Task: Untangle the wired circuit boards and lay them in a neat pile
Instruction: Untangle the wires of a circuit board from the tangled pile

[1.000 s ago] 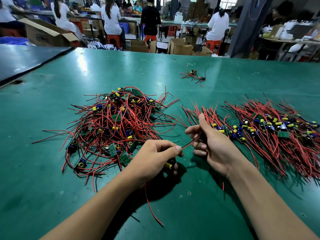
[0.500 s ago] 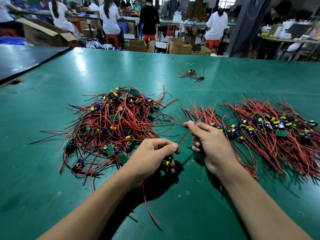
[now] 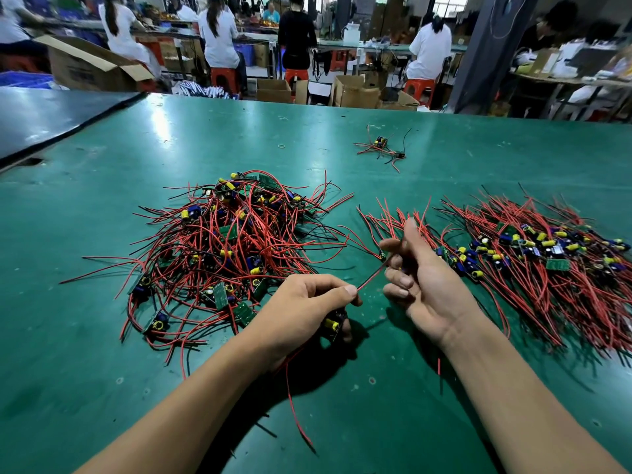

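Observation:
A tangled heap of small green circuit boards with red and black wires [image 3: 236, 254] lies on the left of the green table [image 3: 171, 138]. A combed-out pile of the same boards [image 3: 533, 258] lies on the right. My left hand [image 3: 307, 313] grips one board with a yellow capacitor [image 3: 331, 325]; a red wire hangs below the wrist. A taut red wire [image 3: 371, 277] runs from my left thumb up to my right hand [image 3: 424, 278], whose curled fingers hold its far end, thumb raised.
Two loose wired boards [image 3: 381, 148] lie farther back in the middle. A darker table [image 3: 51, 114] adjoins at the left. Beyond the far edge stand cardboard boxes [image 3: 355, 92], red stools and seated workers.
My right hand has lifted and turned palm-inward, thumb up again, drawing the red wire taut. My left hand has kept its grip on the board and hardly moved.

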### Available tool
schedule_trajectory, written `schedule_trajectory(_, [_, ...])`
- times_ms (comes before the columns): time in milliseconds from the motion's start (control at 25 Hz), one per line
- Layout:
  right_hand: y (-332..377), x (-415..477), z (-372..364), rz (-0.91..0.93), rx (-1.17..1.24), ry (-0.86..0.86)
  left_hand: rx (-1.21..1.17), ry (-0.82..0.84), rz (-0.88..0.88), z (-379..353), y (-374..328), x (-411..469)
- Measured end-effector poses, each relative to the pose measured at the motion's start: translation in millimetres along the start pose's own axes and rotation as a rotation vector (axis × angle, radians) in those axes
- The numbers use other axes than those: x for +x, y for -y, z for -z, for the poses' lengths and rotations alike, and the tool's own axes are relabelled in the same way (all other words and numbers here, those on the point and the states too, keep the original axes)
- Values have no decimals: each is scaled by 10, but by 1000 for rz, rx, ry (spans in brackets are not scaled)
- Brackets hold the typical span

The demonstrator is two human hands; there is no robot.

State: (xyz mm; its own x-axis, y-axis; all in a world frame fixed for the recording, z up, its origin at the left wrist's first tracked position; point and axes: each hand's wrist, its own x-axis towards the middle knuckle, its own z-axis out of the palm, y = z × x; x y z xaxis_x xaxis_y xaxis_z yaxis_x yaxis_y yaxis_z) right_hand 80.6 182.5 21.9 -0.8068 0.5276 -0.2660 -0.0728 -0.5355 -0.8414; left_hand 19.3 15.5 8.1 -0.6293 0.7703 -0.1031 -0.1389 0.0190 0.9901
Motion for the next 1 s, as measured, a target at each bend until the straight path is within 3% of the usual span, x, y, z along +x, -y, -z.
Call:
schedule_trajectory(200, [-63, 21, 44, 59, -184, 34, -213, -79, 49, 28, -36, 25])
schedule_trajectory(280, [-126, -3, 58, 156, -452, 83, -277, -71, 23, 50, -61, 25])
schedule_trajectory(360, [-167, -35, 81, 324, -875, 152, -328, -83, -30, 60, -88, 22])
schedule_trajectory(440, [-191, -84, 77, 390, -1059, 258, -361, -104, -81, 75, -97, 29])
schedule_trajectory(560, [-223, -180, 6, 380, -1064, 362, -331, -193, -104, 94, -112, 44])
schedule_trajectory(840, [-294, -268, -113, 643, -879, 277, -419, -219, -76, 135, -130, 36])
schedule_trajectory(1000, [-332, -271, -189, 555, -625, 264, -495, -211, -117, 124, -153, 42])
